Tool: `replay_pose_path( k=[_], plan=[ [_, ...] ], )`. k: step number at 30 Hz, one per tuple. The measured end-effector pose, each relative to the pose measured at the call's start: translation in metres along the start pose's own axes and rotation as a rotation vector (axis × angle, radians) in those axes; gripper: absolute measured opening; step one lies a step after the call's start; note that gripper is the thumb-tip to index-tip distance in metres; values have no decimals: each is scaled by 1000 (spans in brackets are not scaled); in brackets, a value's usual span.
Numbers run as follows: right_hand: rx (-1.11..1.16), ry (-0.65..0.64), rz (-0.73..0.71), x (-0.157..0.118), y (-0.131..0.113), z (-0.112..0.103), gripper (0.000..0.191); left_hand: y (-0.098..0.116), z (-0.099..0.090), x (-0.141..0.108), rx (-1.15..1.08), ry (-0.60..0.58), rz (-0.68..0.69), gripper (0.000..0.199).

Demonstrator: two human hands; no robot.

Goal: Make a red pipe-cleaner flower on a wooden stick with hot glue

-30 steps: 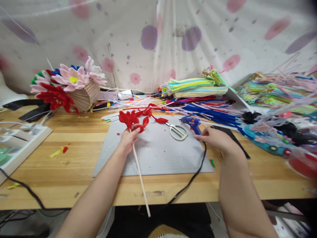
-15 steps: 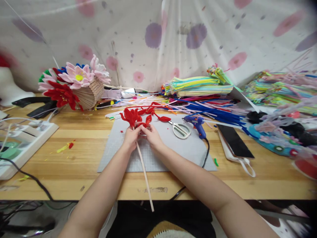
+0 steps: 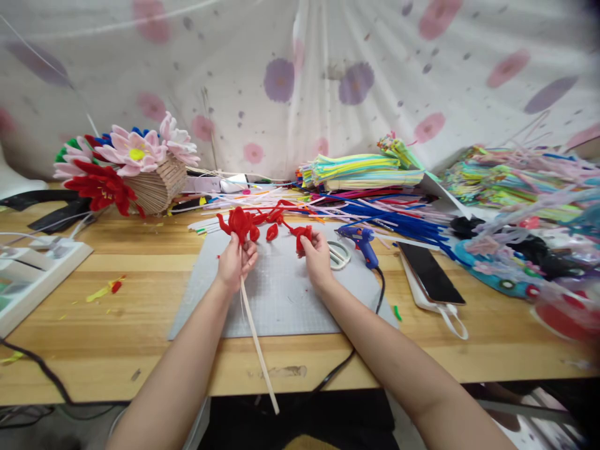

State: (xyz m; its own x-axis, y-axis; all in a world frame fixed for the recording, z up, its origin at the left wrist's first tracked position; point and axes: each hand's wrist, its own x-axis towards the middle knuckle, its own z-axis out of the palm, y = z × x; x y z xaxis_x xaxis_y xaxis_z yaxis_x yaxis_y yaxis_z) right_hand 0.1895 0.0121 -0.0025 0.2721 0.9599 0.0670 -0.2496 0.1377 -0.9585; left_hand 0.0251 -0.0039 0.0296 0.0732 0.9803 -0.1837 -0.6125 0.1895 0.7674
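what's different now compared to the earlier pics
The right hand let go of the blue glue gun, went left to the red flower, then moved back right and now holds a red piece by the scissors. Unchanged: the left hand holds the flower with its pale stick; the scissors lie on the grey mat.

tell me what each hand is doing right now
Left hand: closed on the stick below its red flower.
Right hand: closed on a red fuzzy piece.
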Motion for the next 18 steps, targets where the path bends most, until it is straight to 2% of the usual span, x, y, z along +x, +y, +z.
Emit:
replay_pose_path(
  k=[6,13,16,18],
  plan=[
    [-53,36,-1,0,17,-9,30,3,-5,2,28,-63,-97,31],
    [-73,0,-2,2,14,-14,32,17,-11,-4,-170,-190,-255,28],
    [-83,0,3,1,14,-15,31,19,-12,-5,-133,-225,-270,27],
    [-87,-14,11,0,12,-15,30,18,-12,-5,-66,-206,-267,26]
  ],
)
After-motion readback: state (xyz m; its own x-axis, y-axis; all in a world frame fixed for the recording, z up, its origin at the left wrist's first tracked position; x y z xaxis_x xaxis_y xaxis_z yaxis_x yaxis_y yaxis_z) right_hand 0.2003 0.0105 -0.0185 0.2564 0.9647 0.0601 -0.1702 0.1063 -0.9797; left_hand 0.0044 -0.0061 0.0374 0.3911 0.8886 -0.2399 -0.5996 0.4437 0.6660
